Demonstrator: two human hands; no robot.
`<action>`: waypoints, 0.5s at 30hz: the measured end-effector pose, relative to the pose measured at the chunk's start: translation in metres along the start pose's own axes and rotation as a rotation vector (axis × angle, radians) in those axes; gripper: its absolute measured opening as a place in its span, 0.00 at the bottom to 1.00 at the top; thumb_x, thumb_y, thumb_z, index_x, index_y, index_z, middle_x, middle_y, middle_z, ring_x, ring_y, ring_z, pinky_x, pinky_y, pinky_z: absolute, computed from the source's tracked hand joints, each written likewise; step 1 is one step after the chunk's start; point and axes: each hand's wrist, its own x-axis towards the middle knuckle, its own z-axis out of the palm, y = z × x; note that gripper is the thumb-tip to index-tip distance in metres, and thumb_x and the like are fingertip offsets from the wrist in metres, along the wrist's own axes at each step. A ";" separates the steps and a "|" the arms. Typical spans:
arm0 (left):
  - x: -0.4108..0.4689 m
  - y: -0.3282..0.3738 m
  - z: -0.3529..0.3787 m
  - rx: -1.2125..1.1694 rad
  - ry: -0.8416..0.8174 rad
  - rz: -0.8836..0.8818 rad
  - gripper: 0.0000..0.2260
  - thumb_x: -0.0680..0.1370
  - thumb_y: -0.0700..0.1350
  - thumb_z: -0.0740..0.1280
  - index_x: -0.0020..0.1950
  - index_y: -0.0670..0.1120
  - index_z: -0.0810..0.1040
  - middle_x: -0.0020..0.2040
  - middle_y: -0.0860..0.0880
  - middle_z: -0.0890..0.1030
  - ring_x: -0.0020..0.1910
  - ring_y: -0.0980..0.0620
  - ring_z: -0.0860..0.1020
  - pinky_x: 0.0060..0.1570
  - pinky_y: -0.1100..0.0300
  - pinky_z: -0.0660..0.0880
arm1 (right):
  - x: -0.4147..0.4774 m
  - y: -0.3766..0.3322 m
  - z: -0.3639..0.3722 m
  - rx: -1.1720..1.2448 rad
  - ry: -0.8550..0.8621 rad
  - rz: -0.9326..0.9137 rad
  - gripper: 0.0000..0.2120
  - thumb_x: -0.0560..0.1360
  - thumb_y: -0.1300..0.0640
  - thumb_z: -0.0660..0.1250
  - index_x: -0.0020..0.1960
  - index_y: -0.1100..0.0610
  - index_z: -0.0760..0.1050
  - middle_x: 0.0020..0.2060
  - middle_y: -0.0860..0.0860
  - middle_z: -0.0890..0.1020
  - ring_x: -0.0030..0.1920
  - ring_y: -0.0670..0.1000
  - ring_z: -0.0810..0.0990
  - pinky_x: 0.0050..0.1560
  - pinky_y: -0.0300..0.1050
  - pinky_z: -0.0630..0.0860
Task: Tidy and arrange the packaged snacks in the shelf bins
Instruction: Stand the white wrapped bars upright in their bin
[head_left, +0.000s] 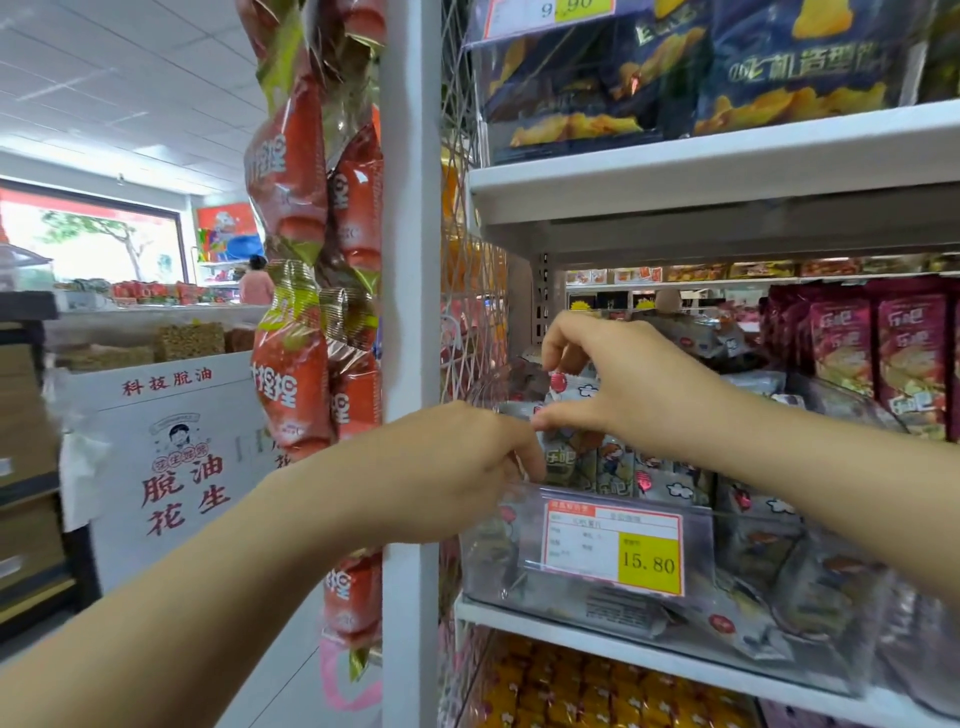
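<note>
Two hands work at the left end of the clear bin (493, 561) on the middle shelf (550, 631). The right hand (639, 384) has its grip pinched on the top edge of one grey packet (566, 387), forefinger above and thumb below. It holds the packet upright over the row of grey snack packets (670, 480) that fills the bin behind the price label (613, 551). The left hand (457, 467) curls its fingers down just inside the bin's left wall. I cannot tell whether that grip holds a packet, as the knuckles hide it. To do this well, I judge, the left hand should steady the row and open a slot. The right should then lower its packet straight in, face forward, without creasing it.
</note>
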 end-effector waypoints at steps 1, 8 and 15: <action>0.000 0.000 0.000 -0.037 -0.010 -0.004 0.17 0.81 0.38 0.53 0.62 0.54 0.74 0.58 0.55 0.78 0.56 0.59 0.75 0.52 0.65 0.70 | 0.000 0.002 -0.001 0.001 -0.007 0.005 0.19 0.66 0.46 0.76 0.49 0.51 0.71 0.44 0.44 0.76 0.47 0.46 0.74 0.47 0.44 0.72; 0.000 0.003 0.001 -0.080 -0.022 0.000 0.14 0.80 0.38 0.55 0.59 0.53 0.74 0.44 0.59 0.76 0.41 0.70 0.73 0.41 0.76 0.66 | -0.003 0.011 -0.009 0.027 -0.001 0.006 0.19 0.66 0.46 0.76 0.48 0.50 0.70 0.41 0.39 0.73 0.43 0.38 0.71 0.42 0.39 0.67; 0.004 0.009 -0.002 -0.023 -0.049 -0.058 0.16 0.80 0.38 0.54 0.59 0.53 0.74 0.47 0.56 0.74 0.40 0.60 0.69 0.40 0.69 0.63 | -0.006 0.012 -0.011 0.002 -0.020 0.023 0.17 0.66 0.44 0.75 0.47 0.48 0.70 0.47 0.43 0.76 0.47 0.47 0.77 0.50 0.47 0.75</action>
